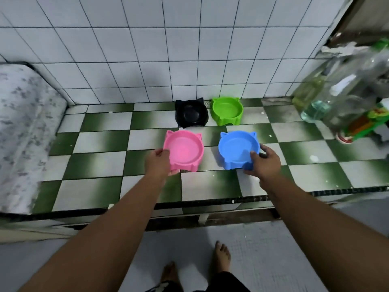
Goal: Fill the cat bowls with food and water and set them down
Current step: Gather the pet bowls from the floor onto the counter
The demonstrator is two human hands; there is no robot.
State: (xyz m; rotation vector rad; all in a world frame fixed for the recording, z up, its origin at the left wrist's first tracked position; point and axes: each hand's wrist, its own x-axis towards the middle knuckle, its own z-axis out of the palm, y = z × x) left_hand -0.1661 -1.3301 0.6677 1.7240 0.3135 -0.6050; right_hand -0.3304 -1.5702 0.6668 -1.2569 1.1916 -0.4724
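Cat bowls, four of them in moulded plastic with little pointed ears on the rims, are set out in two rows on a ledge tiled in green and white checks (101,140). In the near row we have the pink cat-eared plastic bowl (185,148) on the left and the blue cat-eared plastic bowl (235,148) on the right, a tile's gap between them. Behind them, close to the white tiled wall (147,49), the glossy black cat-eared bowl (190,114) and the lime-green cat-eared plastic bowl (226,109) stand just beside each other.

Our left hand (157,163) grips the pink bowl at its near left corner, thumb laid over the rim and fingers curled under the base. We cannot tell whether that bowl rests flat on the tiles or is raised a little at that corner. Our right hand (265,163) grips the blue bowl at its near right side, thumb hooked over the rim and fingers wrapped round the outer wall.

At the right end of the ledge some clear plastic bottles (336,87) show only as a blur. At the left end lies a grey-patterned cushion (23,127). Below the ledge our bare feet (221,256) stand on a pale floor.
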